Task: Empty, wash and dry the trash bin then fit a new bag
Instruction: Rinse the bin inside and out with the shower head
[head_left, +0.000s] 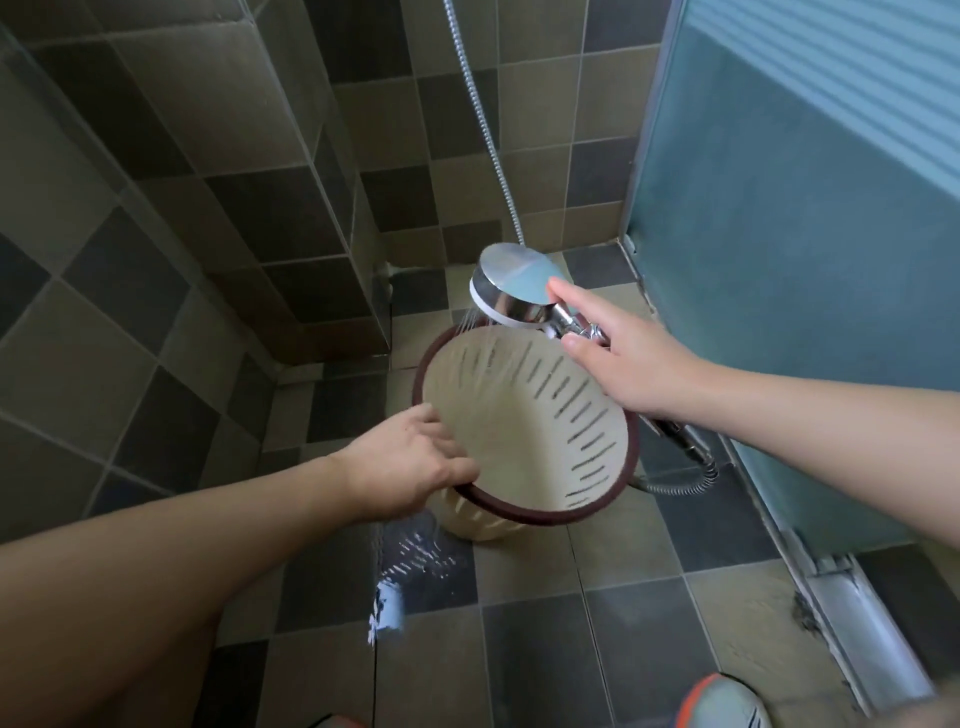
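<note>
The trash bin (524, 431), cream plastic with slotted walls and a dark red-brown rim, is held tilted above the tiled floor (597, 639) of a shower corner, its mouth turned up towards the camera. No bag is fitted and nothing shows inside it. The left hand (410, 467) grips the near-left part of the rim, thumb along the outside and fingers curled over the edge into the bin. The right hand (623, 358) grasps the chrome handle of a shower head (514, 291), index finger stretched along the back of the round head (the remaining fingers wrap the handle). The head sits just above the bin's far rim, and fine jets of water (470, 325) run from it onto the inner wall. A metal hose (483, 119) hangs down the tiled wall behind and loops out again beside the bin's right side. Wet glints mark the floor below the left hand. A frosted blue panel (810, 270) stands to the right, with a metal track at its foot. A shoe toe (727, 701) shows at the bottom edge.
</note>
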